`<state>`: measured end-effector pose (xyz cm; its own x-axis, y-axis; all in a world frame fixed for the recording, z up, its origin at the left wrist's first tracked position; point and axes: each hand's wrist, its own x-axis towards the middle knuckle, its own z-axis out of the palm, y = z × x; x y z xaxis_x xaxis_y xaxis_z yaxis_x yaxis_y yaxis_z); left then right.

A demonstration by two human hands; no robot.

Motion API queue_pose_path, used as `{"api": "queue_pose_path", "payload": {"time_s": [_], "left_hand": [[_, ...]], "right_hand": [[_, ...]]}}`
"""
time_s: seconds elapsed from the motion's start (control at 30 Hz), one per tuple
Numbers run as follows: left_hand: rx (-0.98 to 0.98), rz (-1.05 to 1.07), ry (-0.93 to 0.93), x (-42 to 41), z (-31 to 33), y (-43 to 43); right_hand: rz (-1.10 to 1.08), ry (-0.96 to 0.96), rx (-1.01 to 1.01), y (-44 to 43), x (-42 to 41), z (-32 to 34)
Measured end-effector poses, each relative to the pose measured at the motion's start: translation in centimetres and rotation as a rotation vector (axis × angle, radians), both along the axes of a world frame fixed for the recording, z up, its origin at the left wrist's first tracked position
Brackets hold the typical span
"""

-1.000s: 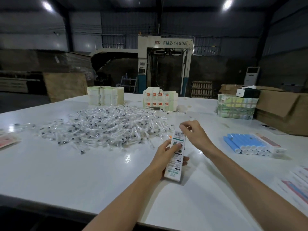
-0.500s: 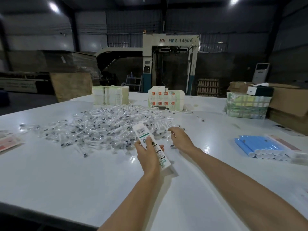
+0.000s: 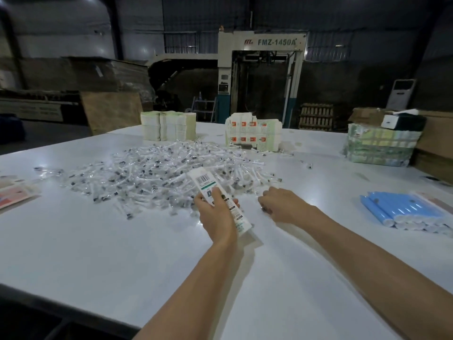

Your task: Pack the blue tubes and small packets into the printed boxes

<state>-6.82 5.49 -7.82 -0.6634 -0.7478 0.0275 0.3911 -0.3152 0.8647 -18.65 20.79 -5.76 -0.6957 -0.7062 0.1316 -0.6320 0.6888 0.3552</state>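
The white tabletop (image 3: 98, 241) fills most of your view, and behind its far edge stands a tall machine (image 3: 262, 77) lettered FMZ-1450A. Across the middle of the tabletop spreads the pile of small packets (image 3: 152, 175) — clear wrappers with dark tips, loosely heaped. At the far edge sit two blocks of stock: a pale stack (image 3: 168, 125) on the left and a stack of flat printed boxes (image 3: 253, 136) with orange squares just right of it. Further right lies a wrapped greenish bundle (image 3: 377, 148), close against a brown carton (image 3: 436, 143). The blue tubes (image 3: 402, 209) lie side by side at your right, well apart from the pile.

Your left hand (image 3: 215, 214) grips one printed box (image 3: 206, 180) round its middle, fingers wrapped over the face. The box is tilted, its barcode end up over the near edge of the pile and its lower end close to the tabletop. Your right hand (image 3: 282, 204) rests knuckles-up just beside it at the pile's near edge, fingers curled down among the packets — whether they hold one cannot be told.
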Motion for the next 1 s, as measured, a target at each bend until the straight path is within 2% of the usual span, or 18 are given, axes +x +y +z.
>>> {"api": "queue_pose_path", "payload": {"time_s": [0.1,0.17,0.27,0.37,0.43,0.5,0.57,0.7,0.83,1.0], "left_hand": [[0.032,-0.032,0.004,0.2,0.1,-0.1],[0.047,-0.130,0.022,0.5,0.4,0.3],[0.033,-0.356,0.050,1.1,1.2,1.5],[-0.128,-0.516,0.034,1.7,1.5,2.5],[-0.249,-0.614,0.016,2.2,1.5,2.9],[-0.331,-0.722,0.029,2.7,1.5,3.3],[-0.367,-0.807,0.042,3.1,1.5,3.7],[-0.355,-0.876,0.086,3.8,1.6,4.3],[-0.345,-0.889,0.110,4.3,1.7,4.6],[-0.344,-0.901,0.118,4.6,1.8,4.9]], "right_hand": [[0.077,0.044,-0.080,1.3,0.7,-0.7],[0.111,0.059,-0.256,1.9,1.2,-0.3],[0.142,0.014,-0.850,2.9,2.6,1.8],[0.150,-0.091,-1.384,4.0,4.6,5.0],[0.185,-0.229,-1.638,4.6,5.8,7.1],[0.229,-0.342,-1.791,5.1,7.1,9.0],[0.268,-0.387,-1.839,5.4,8.2,10.5],[0.294,-0.386,-1.806,5.4,9.7,12.3],[0.134,-0.295,-1.548,5.6,10.4,12.0],[0.072,-0.370,-1.390,6.5,10.9,11.1]]}}
